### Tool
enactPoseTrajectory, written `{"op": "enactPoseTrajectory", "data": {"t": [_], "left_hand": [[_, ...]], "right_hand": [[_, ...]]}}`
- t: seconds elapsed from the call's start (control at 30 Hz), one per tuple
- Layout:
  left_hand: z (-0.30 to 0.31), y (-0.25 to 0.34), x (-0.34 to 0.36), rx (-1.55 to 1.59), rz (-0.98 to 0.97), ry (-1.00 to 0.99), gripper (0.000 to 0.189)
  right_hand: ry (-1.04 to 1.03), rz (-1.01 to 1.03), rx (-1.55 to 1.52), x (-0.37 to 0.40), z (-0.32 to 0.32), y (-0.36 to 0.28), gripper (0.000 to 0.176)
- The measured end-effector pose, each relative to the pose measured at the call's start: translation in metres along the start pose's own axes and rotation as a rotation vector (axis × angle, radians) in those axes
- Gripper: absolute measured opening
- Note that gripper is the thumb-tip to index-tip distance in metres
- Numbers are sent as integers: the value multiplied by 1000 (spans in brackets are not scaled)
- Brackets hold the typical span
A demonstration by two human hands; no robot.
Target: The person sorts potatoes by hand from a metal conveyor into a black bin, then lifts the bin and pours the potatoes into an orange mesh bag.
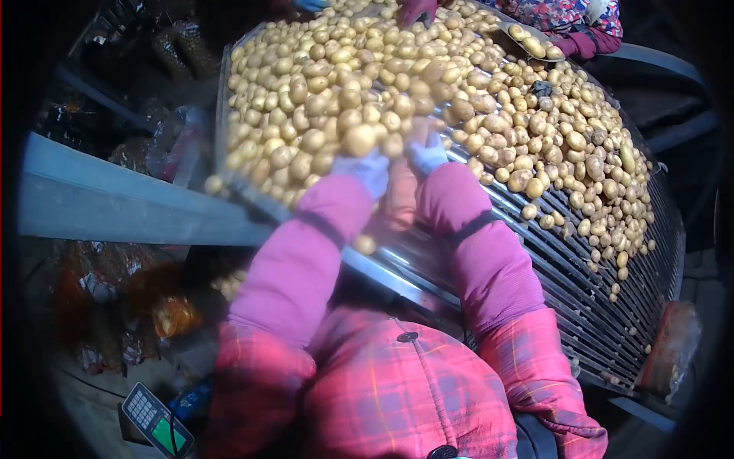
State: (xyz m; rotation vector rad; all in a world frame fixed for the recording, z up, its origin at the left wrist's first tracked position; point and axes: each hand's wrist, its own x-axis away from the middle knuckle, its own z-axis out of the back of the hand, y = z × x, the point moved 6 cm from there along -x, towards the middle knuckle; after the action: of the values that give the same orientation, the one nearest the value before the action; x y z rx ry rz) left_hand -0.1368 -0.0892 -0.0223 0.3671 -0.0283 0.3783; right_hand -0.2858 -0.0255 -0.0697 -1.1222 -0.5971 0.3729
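Potatoes (306, 99) lie heaped across a slatted metal table (566, 268). At the near side of the heap is my left hand (365, 170), in a pale glove, with its fingers mostly hidden behind potatoes. A larger potato (359, 141) is right at its fingertips. My right hand (428, 151), also gloved, is a little to the right, blurred, beside a reddish-brown block-like thing (402, 195) between the hands. What its fingers do is not clear. One potato (365, 244) rests at the near metal edge, below my left hand.
Across the table, a co-worker's gloved hand (417, 11) touches the heap, and another person's sleeve (589, 42) is beside a scoop (527, 42) with potatoes. A blue-grey beam (138, 195) spans the left. A scale display (158, 420) sits low left; a worn roller (670, 348) is at right.
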Motion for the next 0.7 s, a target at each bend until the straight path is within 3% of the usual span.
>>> {"op": "enactPoseTrajectory", "data": {"t": [0.07, 0.1, 0.13, 0.17, 0.2, 0.23, 0.27, 0.3, 0.33, 0.4, 0.43, 0.47, 0.5, 0.53, 0.6, 0.63, 0.7], "left_hand": [[28, 1, 11, -320, -325, 482, 28], [50, 11, 18, -130, -233, 190, 31], [62, 19, 31, -132, -230, 184, 31], [75, 29, 50, -96, -309, 321, 35], [83, 34, 70, -60, -386, 459, 40], [76, 31, 85, -59, -377, 451, 40], [71, 15, 98, -82, -159, 543, 45], [65, -4, 110, -103, 60, 633, 52], [53, -19, 120, -97, 62, 632, 52], [32, -52, 133, -110, 184, 685, 62], [28, -52, 125, -95, 188, 681, 62], [24, -57, 116, -97, 285, 648, 67], [19, -60, 110, -100, 383, 614, 73], [17, -60, 106, -95, 391, 611, 73], [17, -63, 102, -194, 442, 594, 77], [18, -63, 102, -173, 425, 591, 78], [20, -67, 101, -150, 468, 518, 80]], "right_hand": [[-129, 184, 65, 24, 32, -61, 72], [-105, 214, 45, 20, 53, -57, 74], [-79, 237, 30, 17, 83, -47, 77], [-15, 188, 159, 17, 124, -33, 79], [52, 337, 122, 18, 167, -18, 74], [172, 171, 109, 48, 205, -24, 70], [114, 201, -288, 75, 220, -24, 67], [294, 40, -65, 93, 259, -1, 62], [362, 208, 19, 117, 286, 11, 60], [526, 4, 589, 148, 322, 53, 62], [536, 35, 817, 155, 344, 112, 66], [539, 62, 1045, 161, 323, 95, 70], [521, -452, 750, 150, 325, 101, 77], [565, -130, 715, 125, 325, 122, 73], [497, -120, 696, 74, 281, 87, 77], [586, 78, 723, 44, 264, 81, 77], [563, 167, 634, 5, 227, 58, 71]]}}
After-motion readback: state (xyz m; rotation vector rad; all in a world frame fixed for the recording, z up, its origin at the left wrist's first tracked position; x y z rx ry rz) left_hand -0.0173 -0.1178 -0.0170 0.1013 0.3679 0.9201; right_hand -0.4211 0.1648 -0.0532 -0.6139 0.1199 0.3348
